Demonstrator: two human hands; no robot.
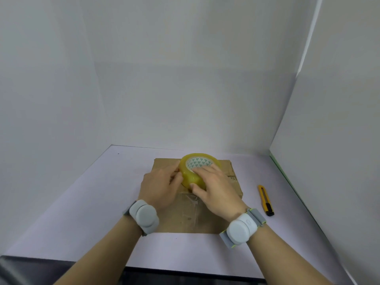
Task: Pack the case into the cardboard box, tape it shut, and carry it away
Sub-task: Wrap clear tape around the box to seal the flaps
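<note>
A closed cardboard box (197, 194) lies flat on the pale table (82, 202) in the lower middle of the frame, and the case is out of sight, presumably already inside it. A roll of yellowish tape (197, 169) sits on the far half of the lid. The right hand (216, 188) grips the roll from the near side, fingers curled over its top edge and thumb pressed low against its side, which looks like a hold for steadying the roll while tape is drawn off. The left hand (160, 184) is bunched against the roll's left flank, fingertips pinched narrow; it may be picking at the loose end of the tape, though the view is too poor there to be sure. A wrinkled clear strip (191, 204) already runs along the lid's seam toward the near edge. A yellow box cutter (265, 200) lies on the table to the right of the box, apart from it, handy for cutting the tape. Grey bands (144, 217) circle both wrists.
</note>
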